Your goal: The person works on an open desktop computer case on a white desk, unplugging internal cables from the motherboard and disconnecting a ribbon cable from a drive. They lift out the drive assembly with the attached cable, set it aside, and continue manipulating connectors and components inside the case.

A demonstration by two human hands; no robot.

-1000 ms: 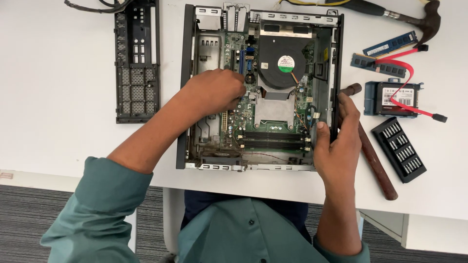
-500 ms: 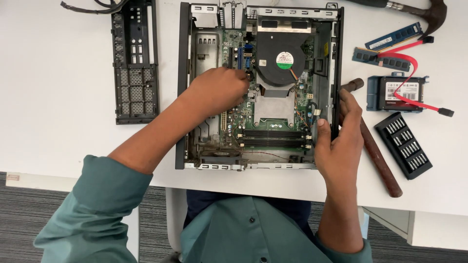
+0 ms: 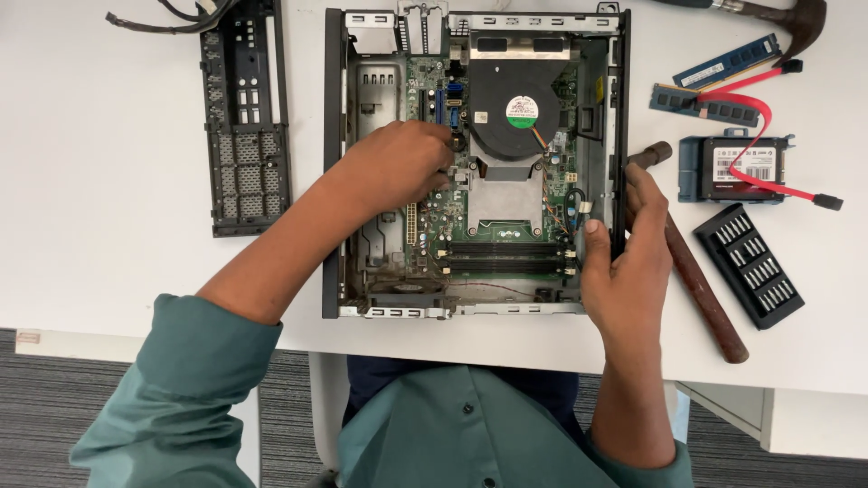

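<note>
Left hand (image 3: 398, 167): fingers curled, reaching down inside the open computer case (image 3: 475, 163); fingertips are on the motherboard (image 3: 470, 226) just beside the round black fan (image 3: 514, 110); whether it pinches anything cannot be told.
Right hand (image 3: 624, 262): clasps the case's right side wall, thumb inside and fingers over the outer edge.
Computer case: lies flat and open on the white table (image 3: 108, 181), between the two hands.
Under the left hand: green motherboard with a metal heatsink (image 3: 506, 194) next to the fingertips and long black memory slots (image 3: 506, 258) towards the wrist side.
Just beyond the right hand: a wooden-handled hammer (image 3: 696, 271) lies slanted on the table, touching the case wall near the fingers.
Further out from the right hand: a black screwdriver bit holder (image 3: 749, 264), then a drive in a blue bracket (image 3: 737, 167) with a red cable (image 3: 759, 108) looped over it.
Farthest from the right hand: two memory sticks (image 3: 714, 86) and a second hammer head (image 3: 796, 16) at the table's edge.
Outward from the left hand: a black perforated back panel (image 3: 244, 122) lies well apart from the case, with black cables (image 3: 172, 16) past it.
</note>
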